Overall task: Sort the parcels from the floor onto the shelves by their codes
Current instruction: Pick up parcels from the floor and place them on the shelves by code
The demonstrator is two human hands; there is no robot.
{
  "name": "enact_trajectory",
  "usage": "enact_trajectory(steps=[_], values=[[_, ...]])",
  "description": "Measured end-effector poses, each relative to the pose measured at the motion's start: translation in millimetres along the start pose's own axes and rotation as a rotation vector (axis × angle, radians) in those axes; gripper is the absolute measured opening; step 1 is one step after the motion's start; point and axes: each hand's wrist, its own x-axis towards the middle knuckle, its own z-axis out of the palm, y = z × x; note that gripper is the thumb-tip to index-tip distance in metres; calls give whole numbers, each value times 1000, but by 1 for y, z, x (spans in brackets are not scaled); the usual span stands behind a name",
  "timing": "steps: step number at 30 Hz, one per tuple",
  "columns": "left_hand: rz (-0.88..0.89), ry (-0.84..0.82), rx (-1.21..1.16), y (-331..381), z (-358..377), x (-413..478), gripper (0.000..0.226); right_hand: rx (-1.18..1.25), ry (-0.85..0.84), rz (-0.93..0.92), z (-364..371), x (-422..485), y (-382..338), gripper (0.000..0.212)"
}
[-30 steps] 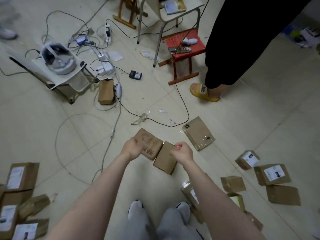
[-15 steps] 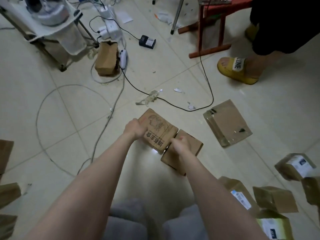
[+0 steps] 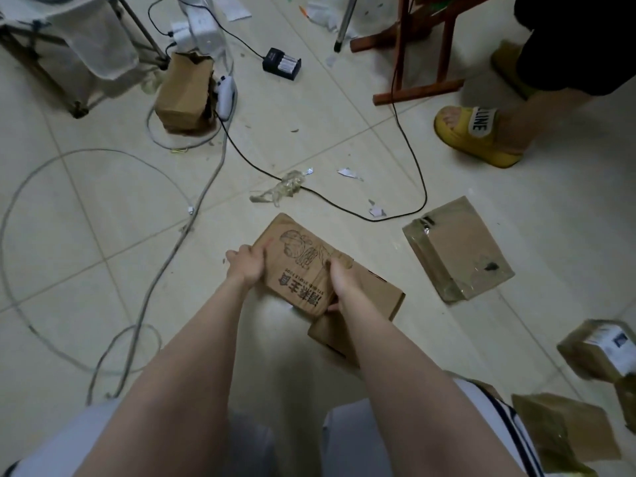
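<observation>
A brown printed parcel [image 3: 296,266] with a drawing and dark lettering sits low over the tiled floor at the centre. My left hand [image 3: 246,263] grips its left edge, thumb on top. My right hand [image 3: 339,277] grips its right edge. A plain brown parcel [image 3: 375,297] lies partly under the printed one, and my right fingers touch it too. A taped parcel [image 3: 457,249] lies on the floor to the right. Two more parcels, one with a white label [image 3: 599,352] and one plain [image 3: 564,432], lie at the lower right.
Black and grey cables [image 3: 406,146] loop over the floor ahead. A torn box [image 3: 184,94], a battery charger [image 3: 281,63] and a rack leg [image 3: 79,108] stand further back. Another person's foot in a yellow slipper [image 3: 478,132] stands at the right beside a wooden stool [image 3: 416,87]. My knees fill the bottom.
The view has dropped closer to the floor as I crouch. The printed parcel now overlaps the plain one, and my right hand has shifted onto the printed parcel's right edge.
</observation>
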Motion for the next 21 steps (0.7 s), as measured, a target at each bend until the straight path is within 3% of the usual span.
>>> enact_trajectory(steps=[2, 4, 6, 10, 13, 18, 21], values=[[23, 40, -81, 10, -2, -21, 51, 94, 31, 11, -9, -4, 4, 111], [50, 96, -172, 26, -13, -53, 46, 225, 14, 30, -26, -54, -6, 112], [52, 126, -232, 42, -31, -89, 47, 356, 15, 56, -43, -143, -34, 103], [-11, 65, -349, 88, -65, -165, 63, 630, 153, 38, -87, -229, -58, 79], [12, 89, -450, 136, -88, -222, 56, 746, 197, -32, -116, -290, -87, 69], [173, 206, -367, 201, -133, -298, 48, 819, 136, -126, -157, -383, -130, 75], [222, 225, -395, 234, -165, -347, 34, 893, 64, -149, -176, -442, -148, 60]])
